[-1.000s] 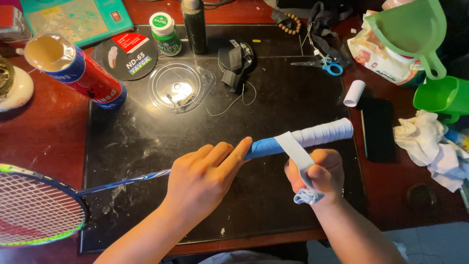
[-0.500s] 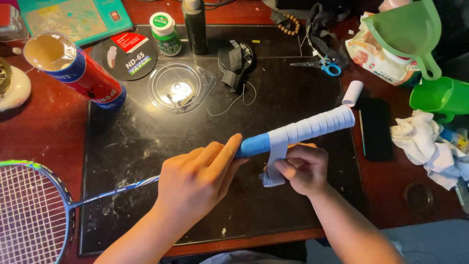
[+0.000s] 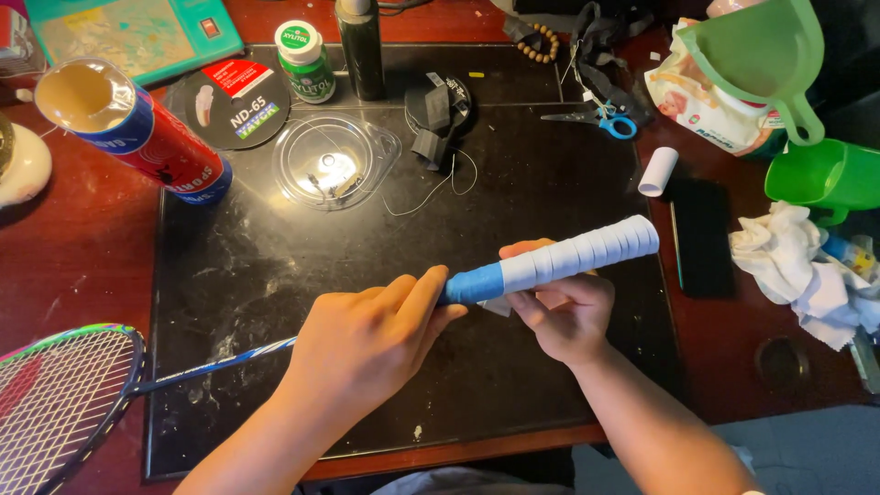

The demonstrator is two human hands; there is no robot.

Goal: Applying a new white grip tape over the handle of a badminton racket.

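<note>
Nearest, at the lower left: racket head (image 3: 55, 394) jutting past the tabletop (image 3: 73, 247) edge, thin shaft (image 3: 211, 367) running up into the left hand (image 3: 367, 344). Left hand closed around the blue lower end of the racket handle (image 3: 568, 257), thumb laid along it, holding it above the black mat (image 3: 275, 275) with the butt angled up and to the right. Right hand (image 3: 564, 316) cupped under the handle, fingers curled about the white overgrip wrap, a short white tape tail (image 3: 500, 307) pinched just below (how much is left cannot be told).

Judged from this: wrap nearly complete, white turns covering the handle from the butt down to the blue part, with the last turns in hand. Next move calls for tension on the tail, even overlap, and a firm left-hand hold against twisting; something to cut and fix the end as well.

Farther back on the mat: clear plastic lid (image 3: 335, 160), small white roll (image 3: 657, 171), dark phone (image 3: 701, 236), blue-handled scissors (image 3: 600, 119). Off to the left, red and blue shuttle tube (image 3: 137, 128) lying on its side; far right, crumpled tissue (image 3: 797, 266) and green cup (image 3: 825, 174).
</note>
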